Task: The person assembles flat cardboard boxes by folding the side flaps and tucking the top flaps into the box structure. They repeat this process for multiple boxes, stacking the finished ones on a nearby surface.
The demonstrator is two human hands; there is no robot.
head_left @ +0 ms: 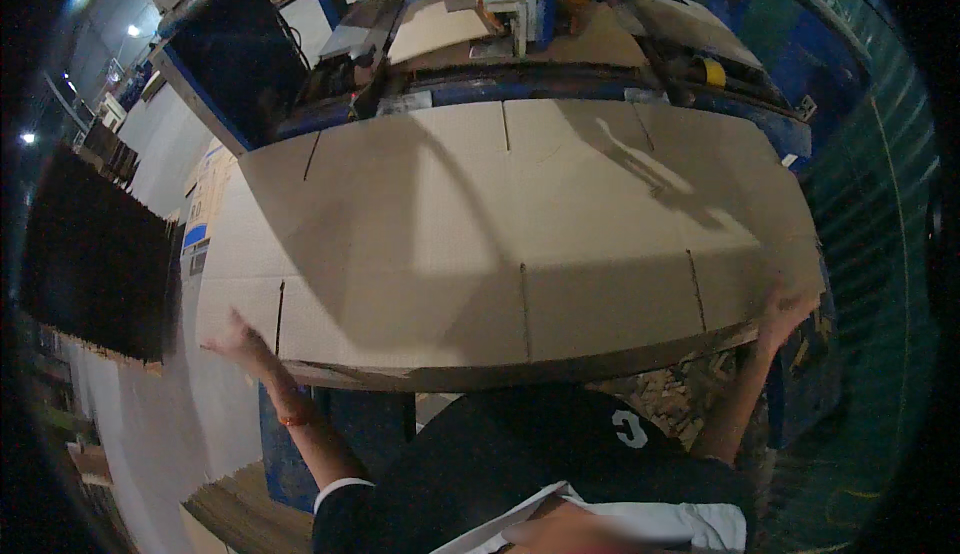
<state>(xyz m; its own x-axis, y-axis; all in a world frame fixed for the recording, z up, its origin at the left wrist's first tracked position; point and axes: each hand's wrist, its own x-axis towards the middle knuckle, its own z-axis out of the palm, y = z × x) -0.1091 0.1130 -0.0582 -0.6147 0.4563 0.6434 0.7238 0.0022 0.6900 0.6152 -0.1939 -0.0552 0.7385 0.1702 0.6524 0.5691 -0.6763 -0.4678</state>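
Observation:
A wide stack of tan cardboard sheets (440, 254) lies in front of me, creased and cut with several dark slots. My left hand (240, 342) is at its near left corner, thumb apart from the fingers, which point outward. At the near right corner rests my right hand (788, 312), its thumb up and its fingers reaching toward the side edge. Both hands look open against the cardboard, though the right fingers are dim and partly hard to make out. Shadows fall across the top sheet.
Beyond the stack stands a blue machine (520, 84) with metal parts and another cardboard piece (440, 29) on its bed. A dark stack of sheets (100, 254) is at the left. More cardboard (250, 509) sits low left. A green corrugated wall (880, 284) closes the right side.

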